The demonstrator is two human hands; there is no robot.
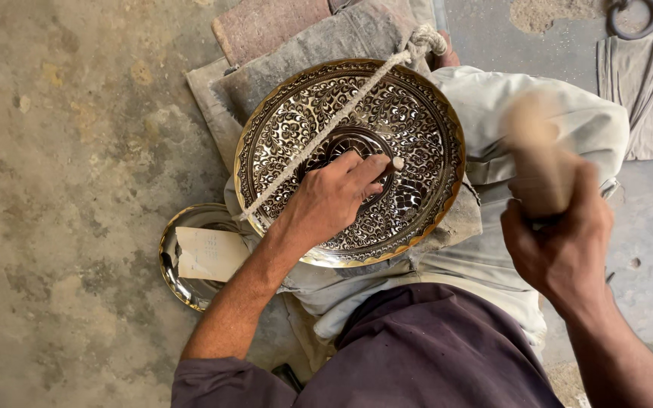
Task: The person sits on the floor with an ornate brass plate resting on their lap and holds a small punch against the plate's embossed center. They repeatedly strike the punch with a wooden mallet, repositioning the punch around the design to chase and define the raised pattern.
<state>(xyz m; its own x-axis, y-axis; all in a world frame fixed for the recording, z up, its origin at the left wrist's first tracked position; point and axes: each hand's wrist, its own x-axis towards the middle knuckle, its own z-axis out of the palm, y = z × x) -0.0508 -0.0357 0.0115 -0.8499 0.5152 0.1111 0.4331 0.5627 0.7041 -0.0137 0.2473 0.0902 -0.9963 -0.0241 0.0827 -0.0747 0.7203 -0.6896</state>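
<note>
A round brass plate [417, 121] with dense black-and-silver floral engraving rests on my lap, held down by a white rope [326, 132] stretched across it. My left hand [334, 198] lies on the plate's centre, pinching a small chisel [396, 163] whose pale top shows by the fingertips. My right hand [561, 242] is raised to the right of the plate, gripping a wooden mallet [534, 155] that is blurred with motion.
A second, plain shiny brass plate [171, 261] lies on the concrete floor at the left with a paper slip [209, 253] on it. Folded grey cloths [319, 45] lie behind the plate. More cloth and a metal ring [632, 19] sit at top right.
</note>
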